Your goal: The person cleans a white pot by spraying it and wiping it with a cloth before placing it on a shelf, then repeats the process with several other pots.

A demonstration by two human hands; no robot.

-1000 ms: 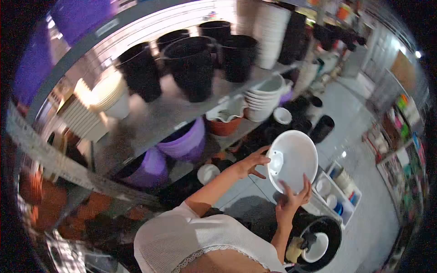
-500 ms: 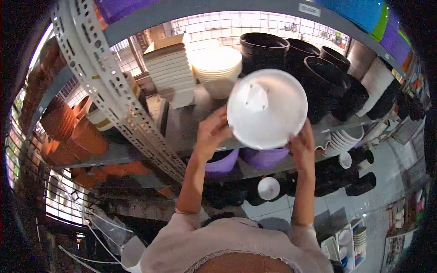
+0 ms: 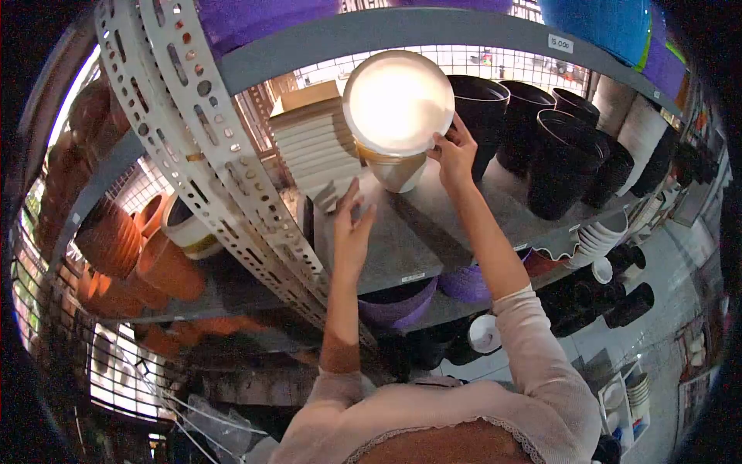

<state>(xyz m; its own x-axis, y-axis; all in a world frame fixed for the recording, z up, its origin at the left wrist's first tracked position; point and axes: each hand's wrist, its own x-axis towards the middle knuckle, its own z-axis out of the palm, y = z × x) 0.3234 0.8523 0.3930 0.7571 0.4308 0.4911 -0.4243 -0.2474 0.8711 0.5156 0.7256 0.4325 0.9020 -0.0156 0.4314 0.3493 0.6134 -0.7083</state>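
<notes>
Where pot point(image 3: 398, 102) gleams, right hand point(image 3: 456, 151) grips

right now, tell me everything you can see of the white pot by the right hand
The white pot looks like smooth plastic, round, its wide rim facing the camera. Glare washes out the inside. The right hand touches its lower right rim; the left hand is apart. It overlaps the pale pots; whether it rests on them is unclear.
</notes>
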